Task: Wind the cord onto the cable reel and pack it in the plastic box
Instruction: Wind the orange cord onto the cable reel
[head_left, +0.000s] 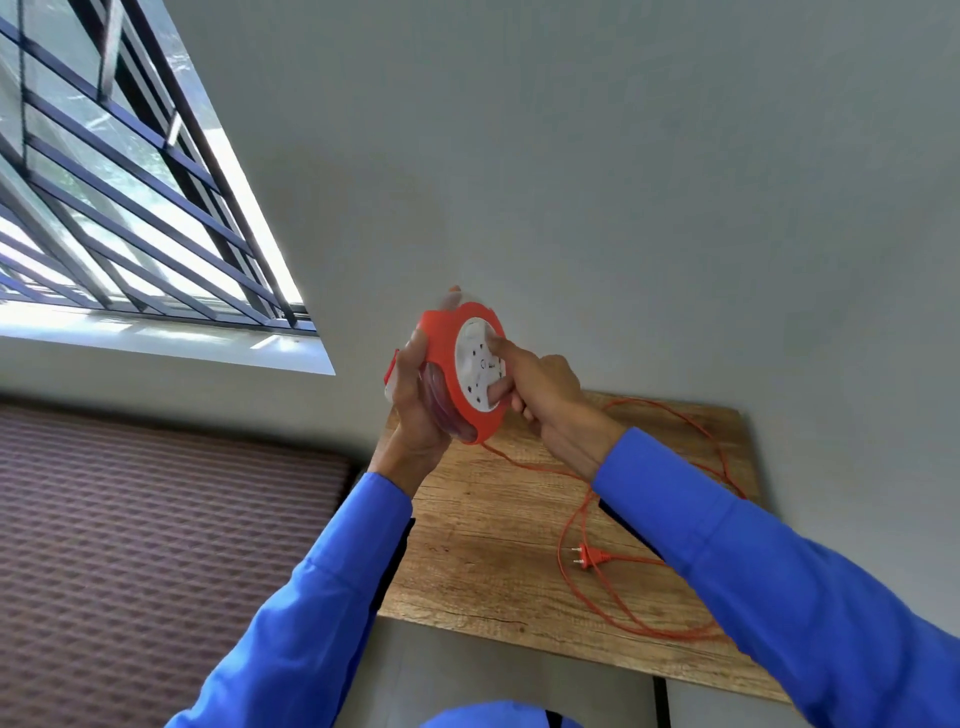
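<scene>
An orange cable reel (445, 374) with a white socket face is held up above the wooden table (488, 551). My left hand (415, 395) grips the reel's rim from the left. My right hand (540, 384) has its fingers pressed on the white face of the reel. The orange cord (576, 519) hangs from the reel's bottom and lies in loose loops over the right half of the table. Its orange plug (589, 559) rests on the wood near the middle right. No plastic box is in view.
The table stands against a grey wall. A patterned maroon mattress or mat (156, 545) lies to the left, below a barred window (114, 197). My blue sleeves cover part of the table's right side.
</scene>
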